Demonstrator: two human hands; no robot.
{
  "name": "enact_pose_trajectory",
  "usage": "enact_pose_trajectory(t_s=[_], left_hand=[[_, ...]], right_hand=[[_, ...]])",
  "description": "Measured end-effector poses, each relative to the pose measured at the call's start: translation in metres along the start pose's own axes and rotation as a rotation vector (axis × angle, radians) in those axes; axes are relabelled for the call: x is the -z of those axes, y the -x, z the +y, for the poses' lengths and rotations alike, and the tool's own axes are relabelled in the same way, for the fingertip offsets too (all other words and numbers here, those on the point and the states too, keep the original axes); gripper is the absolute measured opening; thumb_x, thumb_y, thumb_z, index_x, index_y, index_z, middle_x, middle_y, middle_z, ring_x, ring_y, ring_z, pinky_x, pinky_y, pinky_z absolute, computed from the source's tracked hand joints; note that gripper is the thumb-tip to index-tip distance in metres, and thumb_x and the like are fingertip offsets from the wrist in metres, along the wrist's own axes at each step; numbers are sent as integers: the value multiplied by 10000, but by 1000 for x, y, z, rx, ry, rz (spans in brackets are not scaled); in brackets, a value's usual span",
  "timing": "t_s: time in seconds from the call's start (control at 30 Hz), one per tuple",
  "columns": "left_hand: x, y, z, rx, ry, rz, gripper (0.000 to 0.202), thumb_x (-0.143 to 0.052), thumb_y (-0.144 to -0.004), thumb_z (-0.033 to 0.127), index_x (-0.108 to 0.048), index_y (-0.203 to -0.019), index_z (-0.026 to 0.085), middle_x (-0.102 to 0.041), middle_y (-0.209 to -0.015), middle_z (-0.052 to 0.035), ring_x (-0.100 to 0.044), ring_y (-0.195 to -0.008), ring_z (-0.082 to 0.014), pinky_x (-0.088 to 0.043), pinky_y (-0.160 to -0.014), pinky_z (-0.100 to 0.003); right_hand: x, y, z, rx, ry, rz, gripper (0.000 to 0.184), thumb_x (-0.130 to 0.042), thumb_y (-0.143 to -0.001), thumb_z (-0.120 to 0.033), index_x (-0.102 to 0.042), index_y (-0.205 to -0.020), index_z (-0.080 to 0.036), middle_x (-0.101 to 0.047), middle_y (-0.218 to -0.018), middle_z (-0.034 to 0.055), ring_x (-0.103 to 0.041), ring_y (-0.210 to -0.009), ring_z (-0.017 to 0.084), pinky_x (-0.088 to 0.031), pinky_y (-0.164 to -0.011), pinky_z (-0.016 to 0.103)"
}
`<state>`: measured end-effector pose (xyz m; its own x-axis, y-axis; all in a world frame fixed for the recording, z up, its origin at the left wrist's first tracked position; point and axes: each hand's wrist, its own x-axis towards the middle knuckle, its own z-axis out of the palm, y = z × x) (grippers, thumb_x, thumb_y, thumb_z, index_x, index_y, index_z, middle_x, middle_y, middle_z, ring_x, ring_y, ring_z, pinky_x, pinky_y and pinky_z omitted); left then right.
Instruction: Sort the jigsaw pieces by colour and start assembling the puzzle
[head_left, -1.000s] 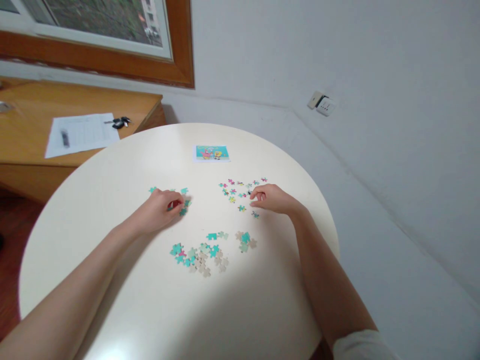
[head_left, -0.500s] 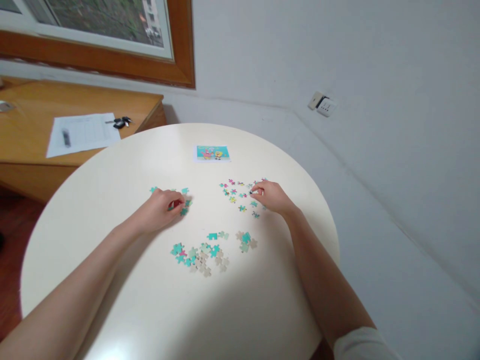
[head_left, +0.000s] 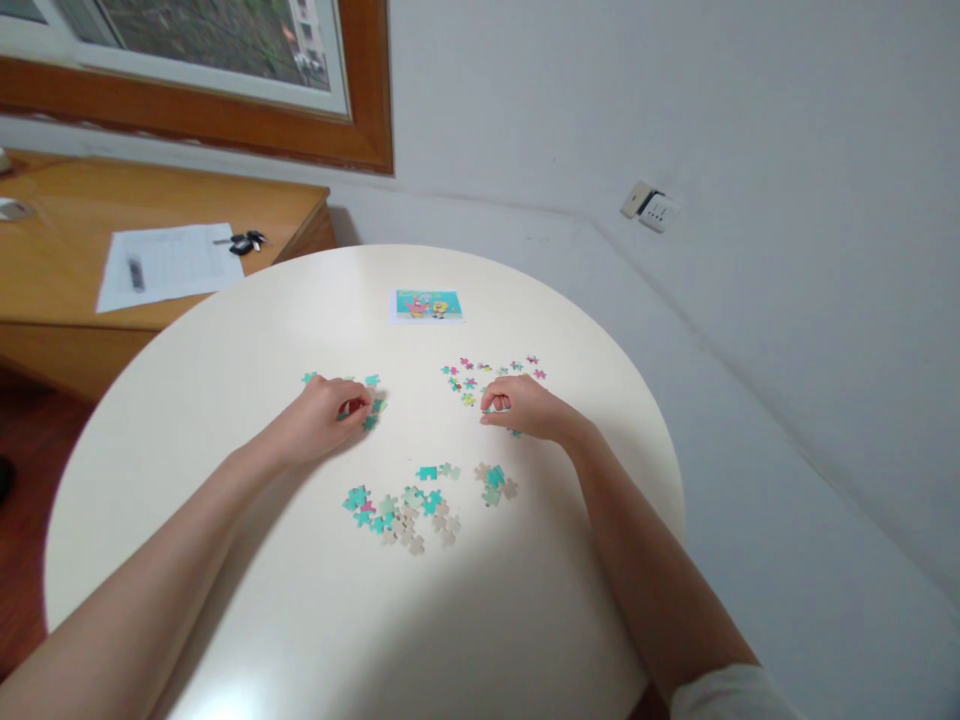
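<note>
My left hand rests on the table among a few teal jigsaw pieces. Its thumb and forefinger curl together, and whatever is between the tips is too small to make out. Over the right-hand group of colourful jigsaw pieces is my right hand, its thumb and forefinger pinched at a small puzzle piece that is mostly hidden. Several pieces of this group lie under or behind that hand. Nearer to me lies a loose heap of teal, pale green and grey-beige jigsaw pieces, with a smaller cluster to its right.
A small picture card with cartoon figures lies towards the far side of the round white table. Beyond it to the left, a wooden desk bears a sheet of paper and keys. A wall socket is at the right.
My right hand has moved left and a little towards me over the colourful pieces, uncovering some at the far right of the group. The left hand stays in place.
</note>
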<state>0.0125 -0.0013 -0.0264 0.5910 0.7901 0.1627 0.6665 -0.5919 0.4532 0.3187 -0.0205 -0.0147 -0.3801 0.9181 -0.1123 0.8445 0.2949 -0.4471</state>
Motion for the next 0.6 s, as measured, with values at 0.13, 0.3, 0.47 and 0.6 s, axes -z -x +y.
enact_pose_trajectory(t_s=[0.13,0.3,0.47,0.6], left_hand=[[1,0,1,5,-28,-11,254,-440,-811,284,-634,-703,162,-612,-615,-8,-493,-535,-116,-369,-654,-282],[1,0,5,21,-46,-24,256,-437,-814,264,-647,-720,151,-620,-626,-19,-507,-547,-121,-390,-700,-309],[1,-1,6,-13,-52,-5,241,-442,-806,235,-646,-705,154,-612,-608,-14,-501,-524,-113,-398,-656,-284],[0,-1,5,-28,-32,7,218,-456,-796,233,-638,-701,162,-607,-605,2,-503,-519,-100,-405,-644,-259]], right_hand=[[-2,-2,0,18,15,82,91,-676,-768,-229,-686,-827,-160,-621,-792,29,-556,-752,148,-377,-728,267],[-18,-8,-8,-13,157,308,241,-561,-875,-322,-673,-1050,-199,-609,-1131,103,-516,-1066,238,-321,-926,389],[-33,-13,-18,-26,252,342,338,-430,-943,-372,-626,-1178,-228,-553,-1290,109,-436,-1204,257,-259,-997,423],[-36,-15,-21,-27,283,343,383,-352,-968,-391,-605,-1222,-256,-533,-1346,97,-413,-1246,257,-256,-1010,436]])
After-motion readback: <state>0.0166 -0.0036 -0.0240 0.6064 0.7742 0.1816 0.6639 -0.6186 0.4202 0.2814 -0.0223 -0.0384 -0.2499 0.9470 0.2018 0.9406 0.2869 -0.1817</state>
